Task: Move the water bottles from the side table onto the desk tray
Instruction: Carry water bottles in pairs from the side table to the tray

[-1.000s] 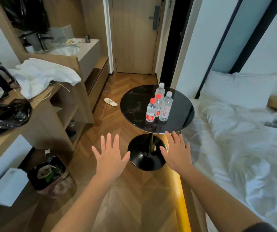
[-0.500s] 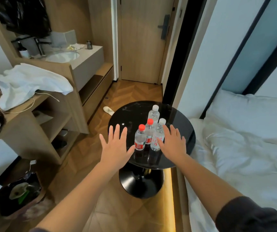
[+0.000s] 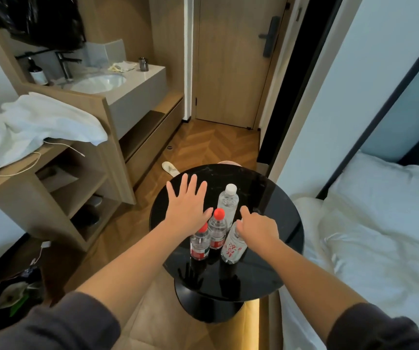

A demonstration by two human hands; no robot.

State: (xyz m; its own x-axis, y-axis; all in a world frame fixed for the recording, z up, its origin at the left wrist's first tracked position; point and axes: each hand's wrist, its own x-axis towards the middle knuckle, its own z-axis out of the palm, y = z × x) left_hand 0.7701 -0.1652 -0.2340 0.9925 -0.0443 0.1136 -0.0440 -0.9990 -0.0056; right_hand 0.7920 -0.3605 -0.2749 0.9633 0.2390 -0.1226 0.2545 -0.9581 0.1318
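Item: four water bottles, standing upright in a tight cluster at centre frame on the round black worktop [image 3: 274,198], slightly toward its near half.

- Two red-capped bottles [image 3: 217,232], small, red labels, side by side on the cluster's left; I judge them light and easy to take one per hand.
- Tall white-capped bottle [image 3: 228,202], at the back of the group, clear and ribbed.
- Near white bottle [image 3: 233,245], red lettering on its label, lower right of the cluster; its cap is hidden under my right hand.

Handling, as I judge it: thin clear plastic, likely full, so moderately heavy with walls that give under squeeze. Smooth sides may slip; the label band or the shoulder below the cap looks the safest hold. Packed this close, one nudged bottle could topple its neighbours on the glossy top.

Right hand [image 3: 257,229]: fingers curled down over the top of the near white bottle; whether it grips yet I cannot tell.

Left hand [image 3: 187,209]: spread flat, fingers apart, just left of the red caps, holding nothing.

Desk tray: not identifiable in this view; a wooden desk [image 3: 13,170] with a white towel [image 3: 39,125] sits at left of frame.
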